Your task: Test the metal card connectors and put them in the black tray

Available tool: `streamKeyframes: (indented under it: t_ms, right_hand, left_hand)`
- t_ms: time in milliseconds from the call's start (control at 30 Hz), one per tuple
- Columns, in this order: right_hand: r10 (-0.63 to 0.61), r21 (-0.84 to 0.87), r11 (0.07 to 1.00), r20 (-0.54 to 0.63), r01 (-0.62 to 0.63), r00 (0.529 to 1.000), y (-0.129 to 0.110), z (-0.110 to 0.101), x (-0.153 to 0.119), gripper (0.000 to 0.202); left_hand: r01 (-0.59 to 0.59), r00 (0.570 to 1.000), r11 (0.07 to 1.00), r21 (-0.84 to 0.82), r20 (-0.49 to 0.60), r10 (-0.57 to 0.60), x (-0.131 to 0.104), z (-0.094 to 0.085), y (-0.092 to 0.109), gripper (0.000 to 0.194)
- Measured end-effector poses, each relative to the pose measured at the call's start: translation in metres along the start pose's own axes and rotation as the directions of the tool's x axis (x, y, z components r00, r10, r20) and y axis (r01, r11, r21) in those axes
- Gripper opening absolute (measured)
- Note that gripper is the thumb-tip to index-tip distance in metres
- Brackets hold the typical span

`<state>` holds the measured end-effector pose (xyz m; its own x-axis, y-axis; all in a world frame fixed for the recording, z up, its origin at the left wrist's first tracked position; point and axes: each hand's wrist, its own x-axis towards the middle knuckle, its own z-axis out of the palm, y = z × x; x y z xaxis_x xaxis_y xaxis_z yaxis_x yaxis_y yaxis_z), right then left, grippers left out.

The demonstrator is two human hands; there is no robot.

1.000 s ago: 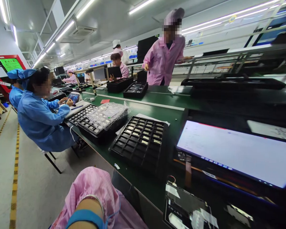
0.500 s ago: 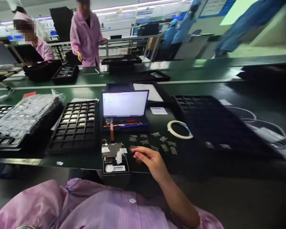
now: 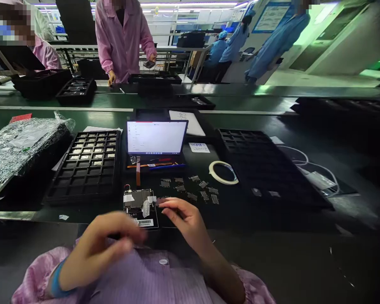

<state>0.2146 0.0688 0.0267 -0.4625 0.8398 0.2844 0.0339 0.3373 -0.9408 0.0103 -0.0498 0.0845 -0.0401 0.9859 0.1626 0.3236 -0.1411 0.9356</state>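
My left hand (image 3: 104, 238), a blue band at its wrist, is in front of the circuit board unit (image 3: 138, 200) and blurred by motion. Its thumb and bent fingers are apart, with nothing visible between them. At the unit's right edge, my right hand (image 3: 185, 219) has its fingertips close together by a small dark piece too unclear to name. The unit carries white tape strips, a clear tab and a barcode label, and my left hand covers its lower left corner. Several small thin plates (image 3: 192, 196) lie loose beyond my right hand.
Behind the unit stands a lit laptop-like screen (image 3: 156, 137). A compartment tray (image 3: 85, 179) with small metal parts and a bubble-wrapped stack (image 3: 28, 141) are leftward. Rightward lie a tape roll (image 3: 224, 173) and a large black tray (image 3: 266, 164). A co-worker (image 3: 126, 42) stands across the bench.
My left hand has come into view from below. My right hand stays beside the unit, its fingers slightly more spread. The view has shifted; the co-worker opposite now holds a dark object.
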Motion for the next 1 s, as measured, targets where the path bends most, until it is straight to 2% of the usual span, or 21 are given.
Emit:
streamKeyframes:
  t_ms: [67,133,233,300,467,567,667,733,800,933,1000]
  right_hand:
    - [-0.136,-0.053,0.988,0.119,0.144,0.983,-0.021,0.006,-0.004,0.014]
    - [-0.219,-0.066,0.97,0.175,0.234,0.96,-0.036,0.011,-0.007,0.014]
    - [-0.255,-0.089,0.957,0.196,0.276,0.947,-0.044,0.014,-0.009,0.013]
    - [-0.241,-0.097,0.959,0.221,0.267,0.945,-0.042,0.013,-0.01,0.013]
    - [-0.147,-0.046,0.985,0.278,0.166,0.949,-0.037,0.013,-0.012,0.015]
    - [-0.08,-0.029,0.995,0.258,0.09,0.963,-0.038,0.014,-0.013,0.013]
    - [0.08,0.011,0.997,0.149,-0.082,0.986,-0.041,0.014,-0.015,0.01]
    - [0.191,0.049,0.979,0.097,-0.196,0.977,-0.043,0.013,-0.016,0.013]
    - [0.247,0.077,0.963,0.113,-0.256,0.962,-0.045,0.012,-0.017,0.018]
    - [0.269,0.151,0.941,0.213,-0.304,0.939,-0.046,0.013,-0.019,0.028]
    - [0.275,0.203,0.926,0.214,-0.319,0.937,-0.046,0.015,-0.02,0.021]
  left_hand:
    - [-0.001,0.999,0.998,0.064,-0.037,0.003,0.008,0.006,-0.008,0.038]
    - [-0.012,1.0,0.995,0.095,-0.002,0.012,0.015,0.011,-0.015,0.034]
    - [-0.002,0.997,1.0,0.026,0.075,0.0,0.018,0.016,-0.021,0.023]
    - [0.024,0.998,0.999,-0.032,0.066,-0.022,0.016,0.016,-0.023,0.021]
    - [0.044,0.996,0.992,-0.118,0.077,-0.035,0.011,0.016,-0.029,0.02]
    - [0.037,0.999,0.996,-0.079,0.0,-0.037,0.008,0.015,-0.03,0.015]
    - [0.193,0.973,0.967,-0.168,-0.094,-0.21,0.005,0.014,-0.027,0.011]
    - [0.311,0.938,0.901,-0.302,-0.057,-0.343,0.004,0.014,-0.023,0.016]
    - [0.386,0.912,0.833,-0.397,0.031,-0.409,0.005,0.014,-0.02,0.019]
    - [0.421,0.9,0.785,-0.454,0.1,-0.424,0.006,0.016,-0.017,0.02]
    - [0.416,0.902,0.779,-0.469,0.104,-0.419,0.006,0.017,-0.017,0.02]
